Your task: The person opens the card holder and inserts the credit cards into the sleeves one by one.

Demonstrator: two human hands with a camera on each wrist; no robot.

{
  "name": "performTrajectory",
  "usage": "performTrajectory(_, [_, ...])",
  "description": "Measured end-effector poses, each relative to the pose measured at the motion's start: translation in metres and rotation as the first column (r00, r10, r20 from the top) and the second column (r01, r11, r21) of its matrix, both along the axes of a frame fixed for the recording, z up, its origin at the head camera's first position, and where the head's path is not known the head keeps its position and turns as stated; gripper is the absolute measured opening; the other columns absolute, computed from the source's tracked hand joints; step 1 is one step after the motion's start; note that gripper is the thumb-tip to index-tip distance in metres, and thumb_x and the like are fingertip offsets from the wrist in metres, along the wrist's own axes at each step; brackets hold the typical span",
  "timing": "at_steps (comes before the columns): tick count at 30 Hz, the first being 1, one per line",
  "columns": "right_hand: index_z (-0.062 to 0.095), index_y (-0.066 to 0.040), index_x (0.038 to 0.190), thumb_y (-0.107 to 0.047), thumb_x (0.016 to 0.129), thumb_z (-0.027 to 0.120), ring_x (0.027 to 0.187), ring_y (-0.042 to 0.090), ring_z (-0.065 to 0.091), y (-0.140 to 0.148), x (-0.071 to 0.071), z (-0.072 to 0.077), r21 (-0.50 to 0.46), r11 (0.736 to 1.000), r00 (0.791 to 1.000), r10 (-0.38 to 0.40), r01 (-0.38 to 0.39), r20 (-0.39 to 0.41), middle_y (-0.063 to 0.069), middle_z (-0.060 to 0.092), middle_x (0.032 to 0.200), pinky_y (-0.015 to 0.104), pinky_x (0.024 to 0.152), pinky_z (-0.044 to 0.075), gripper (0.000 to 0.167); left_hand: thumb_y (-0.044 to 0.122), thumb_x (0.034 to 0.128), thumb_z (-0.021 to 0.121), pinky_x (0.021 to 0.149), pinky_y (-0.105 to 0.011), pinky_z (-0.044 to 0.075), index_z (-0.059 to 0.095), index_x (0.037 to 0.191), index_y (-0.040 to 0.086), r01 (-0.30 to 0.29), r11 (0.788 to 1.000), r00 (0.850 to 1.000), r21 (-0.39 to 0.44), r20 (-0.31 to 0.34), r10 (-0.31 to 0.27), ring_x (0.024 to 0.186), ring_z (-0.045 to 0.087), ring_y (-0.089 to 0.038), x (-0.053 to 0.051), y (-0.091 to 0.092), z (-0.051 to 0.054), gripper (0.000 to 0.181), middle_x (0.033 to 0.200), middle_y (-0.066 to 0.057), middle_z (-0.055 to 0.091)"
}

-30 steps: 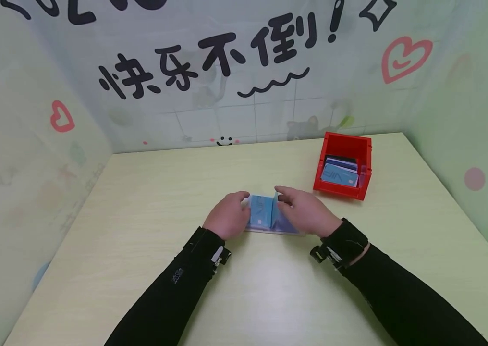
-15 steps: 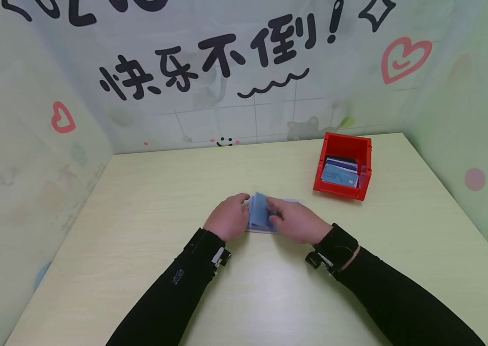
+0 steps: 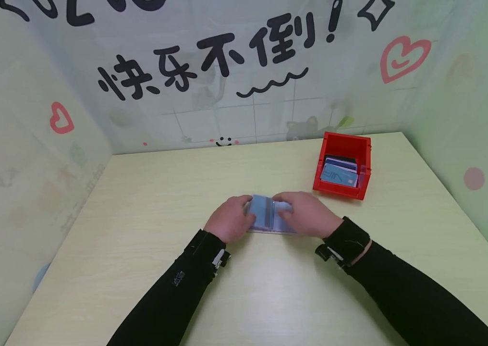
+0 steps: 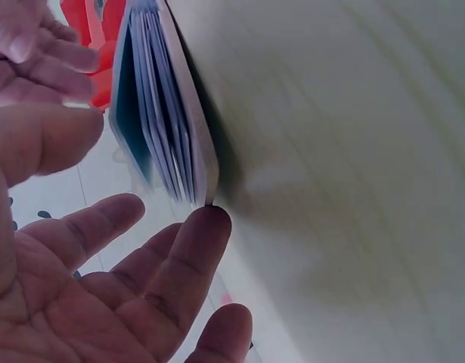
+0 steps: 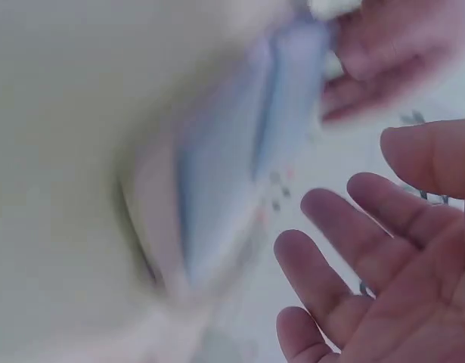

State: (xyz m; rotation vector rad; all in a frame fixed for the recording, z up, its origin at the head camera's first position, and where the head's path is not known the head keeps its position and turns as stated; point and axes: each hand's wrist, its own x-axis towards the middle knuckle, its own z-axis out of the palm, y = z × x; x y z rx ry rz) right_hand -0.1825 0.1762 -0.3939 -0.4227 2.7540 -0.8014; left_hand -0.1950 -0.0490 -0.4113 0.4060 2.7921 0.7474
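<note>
A card holder (image 3: 263, 211) with clear sleeve pages lies spread on the table. A blue card with a grey stripe shows on its left side, and the right side looks pale violet. At the left edge is my left hand (image 3: 228, 220), its fingers loosely extended; in the left wrist view a fingertip touches the cover's corner beside the stack of pages (image 4: 160, 113). My right hand (image 3: 311, 215) is over the right side. Its fingers are spread with nothing between them in the right wrist view, where the card holder (image 5: 224, 151) is blurred.
A red bin (image 3: 364, 185) stands at the back right, with several cards (image 3: 340, 175) inside. The pale wooden table (image 3: 183, 178) meets printed walls at the back and on both sides.
My right hand carried an upright page over to the left, let go of it and moved back right. The left side now shows the striped card. My left hand has barely moved.
</note>
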Motion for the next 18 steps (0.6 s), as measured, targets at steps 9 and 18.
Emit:
performTrajectory(9, [0.06, -0.001, 0.142, -0.021, 0.091, 0.08, 0.119, 0.045, 0.058, 0.092, -0.058, 0.026, 0.238, 0.942, 0.967, -0.204, 0.236, -0.152, 0.024, 0.066, 0.134, 0.065, 0.103, 0.052, 0.058, 0.036, 0.0988, 0.071, 0.095, -0.046, 0.058, 0.049, 0.156, 0.009, -0.017, 0.999, 1.0, -0.042, -0.015, 0.017, 0.112, 0.064, -0.028, 0.004, -0.002, 0.002, 0.067, 0.146, -0.014, 0.061])
performTrajectory(18, [0.073, 0.0, 0.113, -0.03, 0.084, 0.086, 0.104, 0.044, 0.06, 0.13, -0.1, -0.002, 0.471, 0.849, 0.97, -0.182, 0.238, -0.162, 0.017, 0.076, 0.098, 0.069, 0.105, 0.036, 0.044, 0.044, 0.0996, 0.066, 0.119, -0.06, 0.039, 0.045, 0.16, 0.014, 0.013, 0.987, 0.995, -0.163, -0.096, -0.029, 0.153, 0.042, -0.035, 0.004, -0.002, 0.002, 0.071, 0.164, -0.016, 0.044])
